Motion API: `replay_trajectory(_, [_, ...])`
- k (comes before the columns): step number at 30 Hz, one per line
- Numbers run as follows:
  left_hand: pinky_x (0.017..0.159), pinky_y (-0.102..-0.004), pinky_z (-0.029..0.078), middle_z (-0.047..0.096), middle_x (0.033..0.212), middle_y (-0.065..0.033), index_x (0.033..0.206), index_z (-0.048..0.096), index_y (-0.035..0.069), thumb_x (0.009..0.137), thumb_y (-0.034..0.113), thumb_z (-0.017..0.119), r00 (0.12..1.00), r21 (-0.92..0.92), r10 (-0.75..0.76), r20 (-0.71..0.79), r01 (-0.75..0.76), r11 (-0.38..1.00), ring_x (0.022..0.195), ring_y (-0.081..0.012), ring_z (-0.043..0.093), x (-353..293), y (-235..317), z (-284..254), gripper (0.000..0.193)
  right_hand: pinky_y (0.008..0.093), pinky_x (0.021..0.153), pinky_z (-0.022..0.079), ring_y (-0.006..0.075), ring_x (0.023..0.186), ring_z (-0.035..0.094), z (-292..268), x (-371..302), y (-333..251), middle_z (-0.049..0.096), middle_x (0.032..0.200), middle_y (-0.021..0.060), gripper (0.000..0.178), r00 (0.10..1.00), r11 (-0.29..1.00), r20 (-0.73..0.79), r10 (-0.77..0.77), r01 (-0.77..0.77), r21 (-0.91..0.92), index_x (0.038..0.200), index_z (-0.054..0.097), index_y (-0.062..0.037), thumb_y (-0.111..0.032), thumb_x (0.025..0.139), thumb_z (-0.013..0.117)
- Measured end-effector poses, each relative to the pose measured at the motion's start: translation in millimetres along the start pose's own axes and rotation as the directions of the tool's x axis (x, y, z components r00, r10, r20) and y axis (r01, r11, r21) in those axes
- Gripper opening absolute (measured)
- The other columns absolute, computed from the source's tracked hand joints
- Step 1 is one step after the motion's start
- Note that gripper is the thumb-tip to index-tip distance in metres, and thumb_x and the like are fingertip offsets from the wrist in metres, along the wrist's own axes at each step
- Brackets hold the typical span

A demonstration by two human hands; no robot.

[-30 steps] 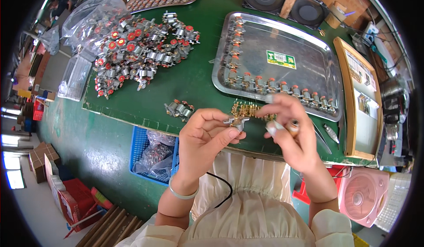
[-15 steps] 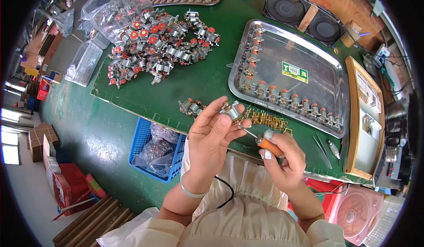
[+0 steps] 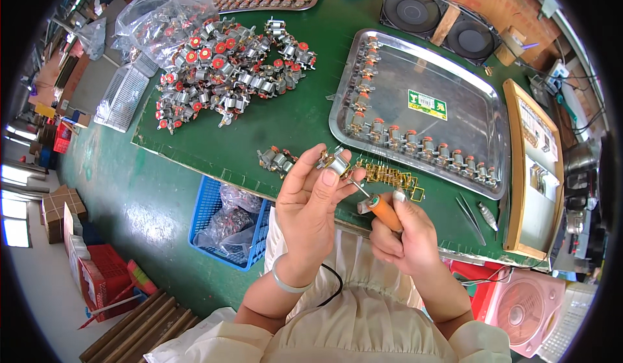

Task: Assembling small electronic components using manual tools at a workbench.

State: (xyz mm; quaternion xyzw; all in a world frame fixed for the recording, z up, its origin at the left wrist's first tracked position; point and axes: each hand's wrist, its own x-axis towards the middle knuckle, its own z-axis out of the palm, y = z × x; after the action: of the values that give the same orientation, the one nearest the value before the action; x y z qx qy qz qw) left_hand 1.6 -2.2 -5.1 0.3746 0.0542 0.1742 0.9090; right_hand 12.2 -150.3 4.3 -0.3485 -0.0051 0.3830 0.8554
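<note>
Between the thumb and fingers of my left hand [image 3: 305, 210] sits a small silver motor [image 3: 337, 164], held above the bench edge. My right hand [image 3: 412, 233] grips a screwdriver [image 3: 385, 212] by its orange handle; the shaft slants up to the left, its tip close to the motor. Whether the tip touches it I cannot tell. Just beyond lie several bent brass brackets [image 3: 392, 175]. A few motors [image 3: 278, 160] rest to the left of my left hand. The metal tray [image 3: 448, 77] holds rows of motors along its left and near sides.
A large heap of motors with red discs [image 3: 227, 71] and a clear plastic bag [image 3: 165, 12] are at far left. Tweezers [image 3: 470, 219], a wooden frame [image 3: 513, 168] and black fans [image 3: 474, 40] stand right. A blue crate [image 3: 203, 214] is below the bench edge.
My right hand has shifted its grip on the screwdriver, now wrapped lower around the handle, which points more steeply. The left hand keeps the motor; the view has moved slightly.
</note>
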Motion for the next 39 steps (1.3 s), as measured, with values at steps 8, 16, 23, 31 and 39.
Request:
replay_trajectory(8, [0.075,-0.0338,0.053,0.057,0.108,-0.0179,0.120,0.043,0.002,0.087,0.007,0.051,0.997,0.033,0.076,0.013,-0.076,0.997,0.090,-0.0277,0.061,-4,0,2,0.034,0.0218,0.041,0.030,0.0058,0.049,0.042,1,4,13,0.046,0.057,0.0026,0.035,0.724,0.309,0.090,-0.684,0.399,-0.864,0.097,0.048,0.0002,-0.033,0.093,0.038])
replay_trajectory(16, [0.075,-0.0340,0.053,0.058,0.107,-0.0178,0.120,0.043,0.002,0.087,0.007,0.051,0.996,0.025,0.090,0.020,-0.090,0.996,0.088,-0.0279,0.062,-3,-1,1,0.035,0.0219,0.044,0.033,0.0074,0.047,0.042,6,13,23,0.048,0.055,0.0034,0.036,0.653,0.452,-0.046,-0.756,0.472,-0.757,0.084,0.053,0.0007,-0.031,0.094,0.038])
replay_trajectory(23, [0.075,-0.0359,0.053,0.058,0.106,-0.0178,0.120,0.043,0.002,0.087,0.006,0.051,0.992,0.029,0.125,0.024,-0.126,0.992,0.088,-0.0287,0.062,-3,-1,0,0.035,0.0216,0.044,0.034,0.0068,0.048,0.044,5,2,-4,0.051,0.057,0.0038,0.033,0.991,0.959,-0.094,-0.096,0.066,-0.276,0.081,0.052,-0.0009,-0.030,0.093,0.041])
replay_trajectory(31, [0.076,-0.0362,0.053,0.057,0.107,-0.0181,0.121,0.042,0.003,0.087,0.007,0.051,0.994,0.027,0.100,0.054,-0.101,0.994,0.088,-0.0289,0.062,-6,-1,-2,0.035,0.0232,0.039,0.033,0.0100,0.040,0.042,6,4,-15,0.049,0.050,0.0059,0.041,0.974,0.914,-0.218,0.053,-0.135,-0.381,0.072,0.051,-0.0013,-0.034,0.093,0.038])
replay_trajectory(39, [0.076,-0.0353,0.053,0.056,0.108,-0.0191,0.120,0.043,0.003,0.087,0.006,0.051,0.997,0.013,0.011,0.080,-0.012,1.000,0.088,-0.0277,0.061,-1,5,-5,0.034,0.0175,0.040,0.034,0.0061,0.044,0.045,-8,-8,-26,0.057,0.067,0.0060,0.018,0.880,0.751,-0.194,-0.433,0.234,-0.618,0.092,0.047,-0.0041,-0.007,0.080,0.060])
